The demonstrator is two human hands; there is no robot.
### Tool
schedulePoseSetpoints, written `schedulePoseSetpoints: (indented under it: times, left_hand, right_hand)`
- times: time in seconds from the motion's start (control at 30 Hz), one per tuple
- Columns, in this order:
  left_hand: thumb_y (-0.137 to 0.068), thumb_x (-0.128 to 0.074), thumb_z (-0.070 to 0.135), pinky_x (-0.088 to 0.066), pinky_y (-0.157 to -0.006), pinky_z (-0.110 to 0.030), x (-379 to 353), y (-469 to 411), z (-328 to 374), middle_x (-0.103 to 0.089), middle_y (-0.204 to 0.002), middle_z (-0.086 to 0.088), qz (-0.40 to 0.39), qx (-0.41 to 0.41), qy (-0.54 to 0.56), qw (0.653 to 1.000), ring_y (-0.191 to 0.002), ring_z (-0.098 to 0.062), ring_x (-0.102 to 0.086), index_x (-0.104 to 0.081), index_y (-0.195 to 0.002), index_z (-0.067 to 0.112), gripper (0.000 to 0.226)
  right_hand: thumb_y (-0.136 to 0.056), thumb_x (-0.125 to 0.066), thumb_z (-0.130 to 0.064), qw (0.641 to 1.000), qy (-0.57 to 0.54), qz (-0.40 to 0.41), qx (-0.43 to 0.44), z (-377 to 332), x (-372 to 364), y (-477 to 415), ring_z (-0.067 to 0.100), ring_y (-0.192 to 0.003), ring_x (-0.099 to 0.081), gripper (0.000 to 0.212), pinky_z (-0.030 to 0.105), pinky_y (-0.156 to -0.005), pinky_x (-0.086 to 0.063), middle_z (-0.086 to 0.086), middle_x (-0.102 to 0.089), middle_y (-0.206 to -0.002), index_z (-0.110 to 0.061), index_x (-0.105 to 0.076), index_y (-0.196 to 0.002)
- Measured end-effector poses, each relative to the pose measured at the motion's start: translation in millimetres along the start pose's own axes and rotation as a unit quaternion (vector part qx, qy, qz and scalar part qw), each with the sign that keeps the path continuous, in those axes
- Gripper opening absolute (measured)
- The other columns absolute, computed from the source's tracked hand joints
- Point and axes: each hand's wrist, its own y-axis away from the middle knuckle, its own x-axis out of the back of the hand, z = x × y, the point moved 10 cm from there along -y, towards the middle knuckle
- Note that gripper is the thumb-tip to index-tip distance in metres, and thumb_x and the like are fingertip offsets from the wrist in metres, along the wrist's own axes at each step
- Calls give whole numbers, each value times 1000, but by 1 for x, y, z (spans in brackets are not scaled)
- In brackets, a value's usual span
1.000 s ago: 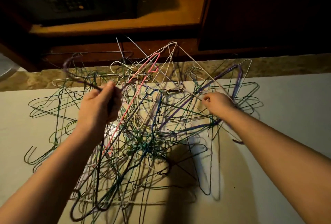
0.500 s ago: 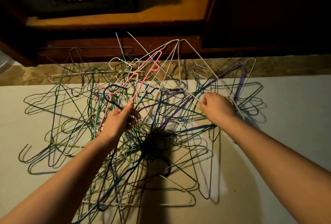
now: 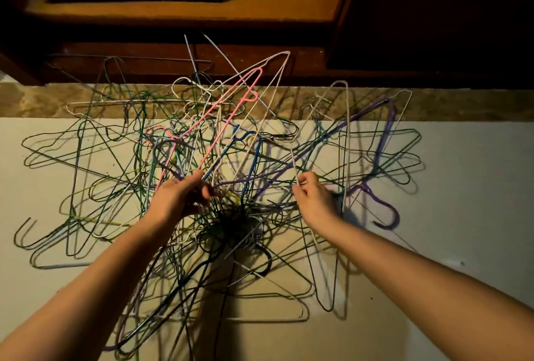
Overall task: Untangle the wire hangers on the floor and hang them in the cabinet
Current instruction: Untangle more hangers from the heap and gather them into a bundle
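Pink hanger (image 3: 219,102), long axis up-right toward cabinet (image 3: 173,11); left hand (image 3: 177,200), right hand (image 3: 316,202) gripping wires (image 3: 231,225).

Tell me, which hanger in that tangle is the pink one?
The pink hanger, slanting up just beyond the left hand; the others are green, white, blue or purple.

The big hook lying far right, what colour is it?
The hook is purple, seen best in the head view.
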Motion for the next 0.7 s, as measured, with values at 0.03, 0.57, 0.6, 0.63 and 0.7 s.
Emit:
schedulePoseSetpoints:
  times: [0.03,0.57,0.6,0.63,0.7]
  left_hand:
    - [-95,-43,31,-46,-54,-19,3,2,1,-72,-74,-4,8,-7,-6,1000,-58,-10,-61,-56,-65,2,44]
    - [-97,-40,28,-38,-49,-21,18,16,1,-66,-72,-9,95,-25,64,993,-48,-11,-50,-52,-63,6,42]
    - [-97,-41,29,-37,-49,-21,12,14,-2,-64,-74,-12,85,-21,51,995,-49,-12,-50,-54,-65,7,41]
    - [-98,-41,29,-37,-50,-22,6,12,-4,-62,-75,-13,76,-19,47,996,-51,-13,-50,-56,-69,9,38]
    - [-97,-44,26,-35,-51,-23,0,6,-2,-62,-75,-10,61,-19,74,995,-53,-13,-50,-57,-81,13,25]
  right_hand:
    - [-98,-40,-37,999,23,-20,9,-3,-2,-1,23,-78,-55,29,27,-60,-37,8,-63,-97,-16,-48,-117]
    - [-93,-42,-7,918,345,41,193,-58,45,-76,24,-127,-37,52,39,-101,-31,0,-43,-140,-32,-40,-138]
    - [-93,-42,-7,908,368,33,197,-65,44,-82,25,-129,-33,52,41,-102,-30,-1,-40,-143,-34,-39,-138]
    - [-94,-43,-11,893,399,20,205,-71,40,-86,26,-131,-31,50,42,-103,-28,0,-38,-145,-34,-40,-138]
    - [-94,-49,-20,853,469,-3,228,-80,29,-92,27,-133,-29,41,45,-105,-26,1,-39,-143,-30,-47,-133]
